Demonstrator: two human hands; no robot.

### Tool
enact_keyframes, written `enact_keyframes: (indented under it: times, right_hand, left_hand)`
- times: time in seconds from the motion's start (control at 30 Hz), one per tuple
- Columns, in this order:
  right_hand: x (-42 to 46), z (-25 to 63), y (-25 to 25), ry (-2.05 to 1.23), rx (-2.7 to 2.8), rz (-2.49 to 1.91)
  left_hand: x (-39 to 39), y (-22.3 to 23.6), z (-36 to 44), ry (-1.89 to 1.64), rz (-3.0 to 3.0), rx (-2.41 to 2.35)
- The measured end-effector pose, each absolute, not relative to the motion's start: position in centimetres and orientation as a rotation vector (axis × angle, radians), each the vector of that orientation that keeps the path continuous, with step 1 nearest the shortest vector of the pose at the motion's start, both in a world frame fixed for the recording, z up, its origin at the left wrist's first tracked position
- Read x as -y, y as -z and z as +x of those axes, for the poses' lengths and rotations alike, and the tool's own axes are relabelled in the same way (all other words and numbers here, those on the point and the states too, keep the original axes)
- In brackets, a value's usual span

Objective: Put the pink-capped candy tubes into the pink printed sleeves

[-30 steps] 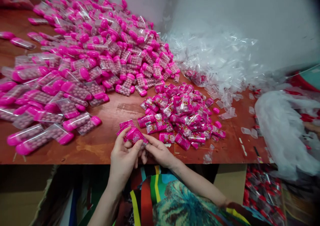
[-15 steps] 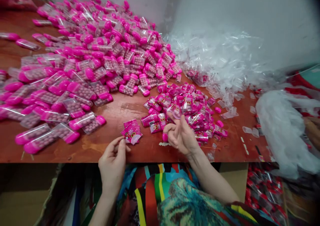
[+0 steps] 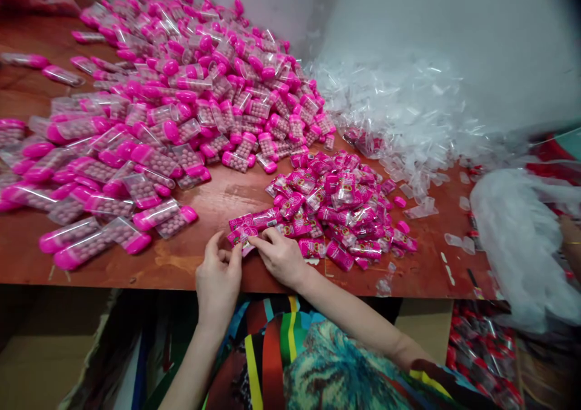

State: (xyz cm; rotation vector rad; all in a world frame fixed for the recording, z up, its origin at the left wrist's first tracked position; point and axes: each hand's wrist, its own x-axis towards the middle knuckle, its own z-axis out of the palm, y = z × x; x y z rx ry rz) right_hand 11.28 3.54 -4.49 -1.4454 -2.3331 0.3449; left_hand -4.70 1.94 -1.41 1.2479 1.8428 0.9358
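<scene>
Hands, two: left hand (image 3: 218, 277) is curling loosely, right hand (image 3: 282, 257) is reaching inward; both are touching flat pink wrappers (image 3: 240, 221) lying between them on the bench (image 3: 177, 262); whether pinching, cannot tell. From there, wrapped packs (image 3: 338, 207) are heaping at two o'clock, pink-capped tubes (image 3: 195, 98) at eleven, clear plastic pieces (image 3: 403, 117) beyond the packs, white bag (image 3: 512, 234) at three.
</scene>
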Motion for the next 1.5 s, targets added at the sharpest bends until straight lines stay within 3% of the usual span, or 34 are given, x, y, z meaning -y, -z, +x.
enact_keyframes:
  times: [0.13, 0.3, 0.5, 0.63, 0.93, 1.03, 1.3, 1.5]
  right_hand:
    - [-3.5, 11.5, 4.9, -0.485, 2.166, -1.369]
    - [-4.1, 10.9, 4.7, -0.453, 2.223, -1.378]
    - [-4.1, 11.4, 3.1, -0.459, 2.424, -1.406]
    - [-3.6, 12.6, 2.7, -0.584, 2.279, -1.309]
    - [-2.7, 13.3, 3.5, -0.541, 2.149, -1.187]
    - [-2.6, 13.1, 3.3, -0.667, 1.98, -1.129]
    - [-3.6, 10.7, 2.6, -1.403, 1.274, -1.126]
    - [-4.0, 10.3, 3.2, -1.184, 1.515, -1.331]
  left_hand:
    - [-1.6, 0.4, -4.9, -1.004, 1.085, -1.813]
    - [-1.5, -0.7, -4.9, -0.829, 1.09, -1.762]
    - [-2.4, 0.4, -4.7, -0.748, 1.277, -1.875]
    - [-2.5, 0.3, -4.9, -0.709, 1.301, -1.862]
    - [-1.7, -1.2, -3.5, -0.815, 0.62, -1.41]
    - [-2.0, -0.7, -3.1, -0.963, 0.548, -1.347]
    - [-2.0, -0.4, -2.8, -1.047, 0.515, -1.381]
    - [-1.3, 0.4, -4.3, -1.021, 0.564, -1.542]
